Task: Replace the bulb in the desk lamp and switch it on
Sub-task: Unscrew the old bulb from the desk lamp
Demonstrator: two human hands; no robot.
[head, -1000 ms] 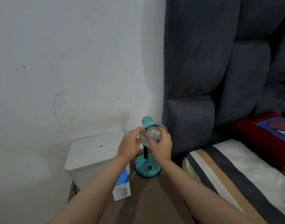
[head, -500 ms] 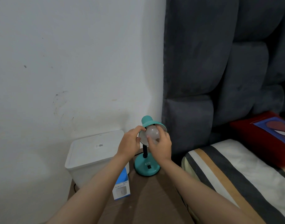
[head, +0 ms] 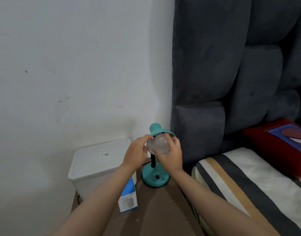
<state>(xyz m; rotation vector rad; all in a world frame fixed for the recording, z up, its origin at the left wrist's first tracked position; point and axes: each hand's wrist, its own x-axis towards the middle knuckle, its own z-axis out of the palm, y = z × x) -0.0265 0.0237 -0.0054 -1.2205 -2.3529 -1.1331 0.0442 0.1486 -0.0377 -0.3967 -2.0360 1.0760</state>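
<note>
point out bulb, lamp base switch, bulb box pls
bulb [head: 159, 144]: head view, on the frosted globe showing between the two hands.
lamp base switch [head: 157, 177]: head view, on the black rocker on the teal base's top.
bulb box [head: 128, 200]: head view, on the box's front face.

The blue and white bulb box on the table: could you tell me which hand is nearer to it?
Left. The left hand holds the teal lamp shade above the blue and white bulb box; the right hand grips the frosted bulb, farther right.

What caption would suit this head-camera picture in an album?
Right hand grips a frosted bulb in a teal desk lamp while the left hand holds the shade's rim.
</note>
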